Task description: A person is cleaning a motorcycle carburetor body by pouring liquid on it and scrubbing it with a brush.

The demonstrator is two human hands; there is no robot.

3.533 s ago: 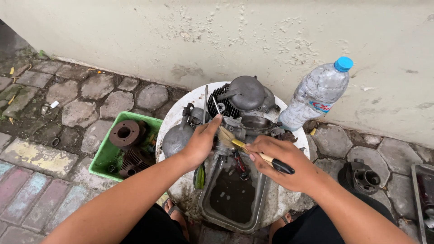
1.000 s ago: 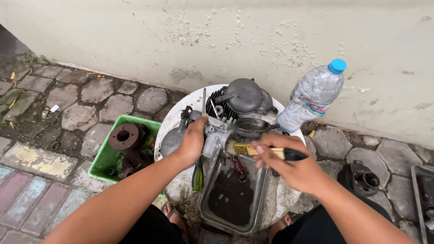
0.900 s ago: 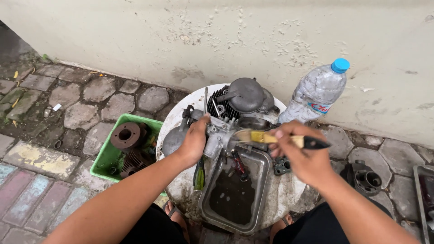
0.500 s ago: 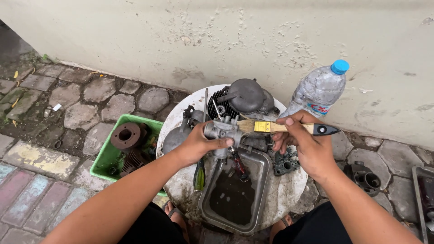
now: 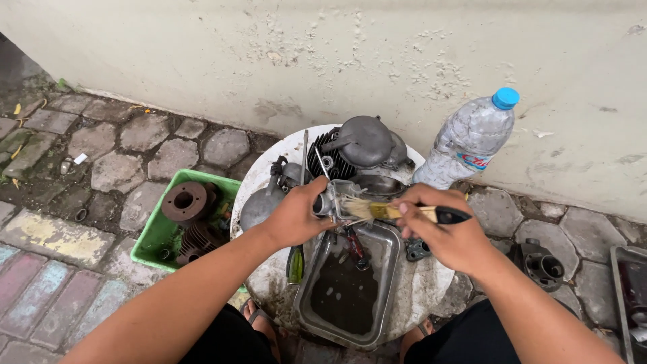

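Gripping small metal part (image 5: 328, 204) in left hand (image 5: 294, 217), paintbrush (image 5: 394, 212) in right hand (image 5: 450, 234)

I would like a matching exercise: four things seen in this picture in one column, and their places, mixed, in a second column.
1. clear plastic bottle with blue cap
2. green plastic crate
3. yellow-handled paintbrush
4. rectangular metal tray

a. in the right hand
b. leaning against the wall
c. on the round white table, holding dark liquid
d. on the paving, holding rusty parts

Pairs: 1-b, 2-d, 3-a, 4-c
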